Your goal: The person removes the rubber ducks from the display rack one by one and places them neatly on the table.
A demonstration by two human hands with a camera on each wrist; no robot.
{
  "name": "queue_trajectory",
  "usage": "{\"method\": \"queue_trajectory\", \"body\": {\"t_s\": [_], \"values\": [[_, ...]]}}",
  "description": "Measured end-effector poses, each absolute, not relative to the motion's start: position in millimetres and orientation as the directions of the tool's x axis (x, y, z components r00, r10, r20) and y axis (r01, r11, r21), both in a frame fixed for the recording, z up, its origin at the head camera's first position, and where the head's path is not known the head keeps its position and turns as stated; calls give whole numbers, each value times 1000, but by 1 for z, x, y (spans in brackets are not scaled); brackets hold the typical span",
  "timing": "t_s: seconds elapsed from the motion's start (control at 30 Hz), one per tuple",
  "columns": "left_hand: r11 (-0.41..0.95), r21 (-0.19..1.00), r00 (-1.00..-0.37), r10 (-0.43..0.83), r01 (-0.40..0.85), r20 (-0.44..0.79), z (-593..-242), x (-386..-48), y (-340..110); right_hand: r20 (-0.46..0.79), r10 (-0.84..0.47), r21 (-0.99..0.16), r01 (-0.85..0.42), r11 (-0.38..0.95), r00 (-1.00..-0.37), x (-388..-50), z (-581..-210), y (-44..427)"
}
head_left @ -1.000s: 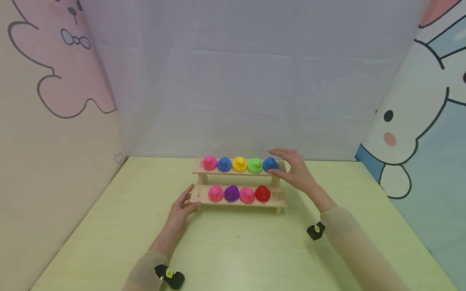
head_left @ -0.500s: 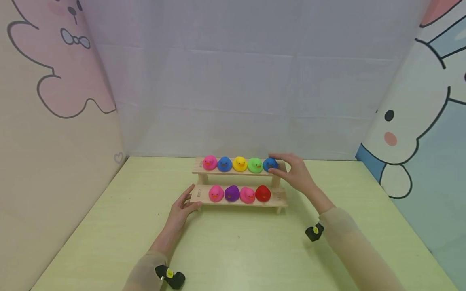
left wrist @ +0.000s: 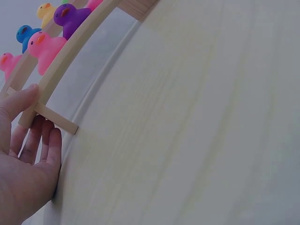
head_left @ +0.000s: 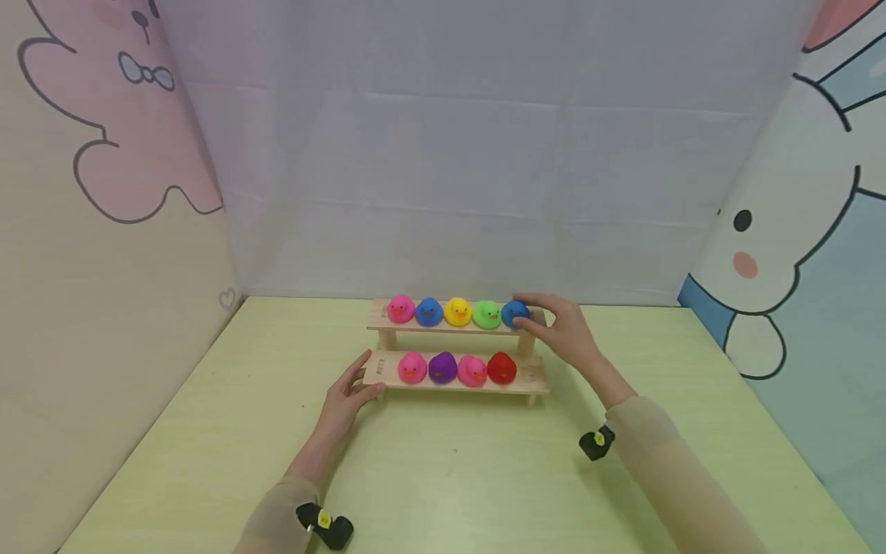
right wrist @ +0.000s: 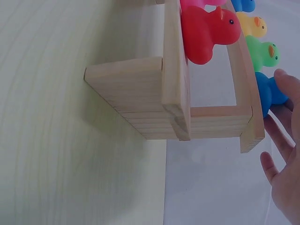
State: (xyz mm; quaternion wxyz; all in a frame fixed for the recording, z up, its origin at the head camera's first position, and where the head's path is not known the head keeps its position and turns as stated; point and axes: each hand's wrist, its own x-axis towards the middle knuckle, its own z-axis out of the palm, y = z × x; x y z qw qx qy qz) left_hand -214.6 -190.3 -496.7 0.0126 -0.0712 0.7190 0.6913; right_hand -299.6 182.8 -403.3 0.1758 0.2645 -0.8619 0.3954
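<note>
A two-tier wooden stand carries rubber ducks in two rows. My left hand grips the left end of its lower shelf; in the left wrist view the thumb lies at the edge, with the fingers beneath. At the right end of the upper shelf, my right hand pinches a blue rubber duck between thumb and fingers. That duck sits on the shelf in the right wrist view, beside a green duck.
Yellow, blue and pink ducks share the upper shelf. Below stand a purple duck, a red duck and two pink ones. The pale table ends at a white cloth backdrop.
My right hand's upper fingers have come down and closed in on the blue duck. The left hand stays at the stand's end, and the ducks keep their places.
</note>
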Motion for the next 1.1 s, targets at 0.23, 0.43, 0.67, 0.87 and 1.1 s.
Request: {"method": "queue_trajectory", "body": {"t_s": [0.23, 0.43, 0.67, 0.87, 1.1], "values": [[26, 991, -988, -84, -132, -129, -497, -216, -190, 523, -319, -597, -607, 525, -790, -299, -403, 184], [19, 992, -988, -86, -128, -125, -496, -212, -190, 552, -332, -569, -637, 520, -765, -303, -407, 186], [30, 992, -988, -92, -124, -121, -493, -213, -190, 582, -328, -548, -657, 518, -744, -303, -405, 193], [33, 990, -986, -102, -134, -130, -493, -212, -189, 650, -307, -494, -694, 524, -695, -307, -406, 203], [21, 990, -986, -96, -141, -138, -492, -212, -188, 731, -255, -457, -731, 506, -633, -310, -409, 220]]}}
